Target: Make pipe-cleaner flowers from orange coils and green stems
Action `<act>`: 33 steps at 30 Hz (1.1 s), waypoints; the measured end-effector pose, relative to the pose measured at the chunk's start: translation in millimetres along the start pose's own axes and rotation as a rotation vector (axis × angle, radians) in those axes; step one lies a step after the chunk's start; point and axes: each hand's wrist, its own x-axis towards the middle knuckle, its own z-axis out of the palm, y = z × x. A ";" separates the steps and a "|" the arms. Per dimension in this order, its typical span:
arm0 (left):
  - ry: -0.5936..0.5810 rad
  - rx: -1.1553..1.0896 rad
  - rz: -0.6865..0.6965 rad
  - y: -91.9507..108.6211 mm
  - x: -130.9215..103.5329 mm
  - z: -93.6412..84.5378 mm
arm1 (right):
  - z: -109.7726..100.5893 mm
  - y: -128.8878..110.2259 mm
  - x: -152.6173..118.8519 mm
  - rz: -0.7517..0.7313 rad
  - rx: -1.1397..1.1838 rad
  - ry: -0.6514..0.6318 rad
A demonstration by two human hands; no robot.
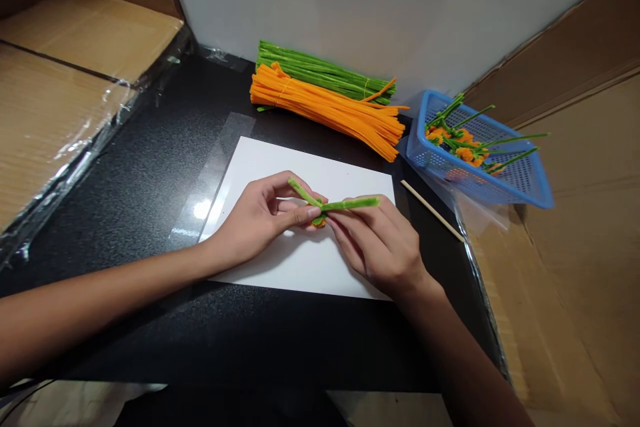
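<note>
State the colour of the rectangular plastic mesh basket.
The rectangular plastic mesh basket is blue, best seen in the head view.

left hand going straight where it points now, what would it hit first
Most likely the right hand, its fingertips close beside the green-and-orange piece in the left hand, though depth is unclear.

Room L on tabletop (135, 193); basket (443, 163) blks far R

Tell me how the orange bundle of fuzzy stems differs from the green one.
The orange bundle lies nearer the person; the green bundle lies behind, partly hidden by it. The orange bundle fans out at its right end, while the green bundle looks more even there. Both are long, fuzzy and lie crosswise on the black tabletop.
</note>
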 end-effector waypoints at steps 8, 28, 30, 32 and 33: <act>-0.064 -0.042 -0.092 0.6 2.2 -0.4 | -3.1 1.2 3.2 0.023 0.075 -0.075; -0.068 -0.069 -0.172 9.1 5.2 1.3 | -6.4 0.3 0.9 -0.093 -0.121 -0.034; -0.038 -0.035 -0.146 8.0 3.5 1.6 | -5.9 -0.9 2.3 -0.095 -0.110 -0.029; -0.006 -0.009 -0.110 6.6 1.4 2.2 | -4.6 -2.3 3.9 -0.086 -0.086 -0.006; 0.007 -0.002 -0.094 5.9 0.4 2.6 | -3.8 -3.0 4.5 -0.070 -0.073 0.011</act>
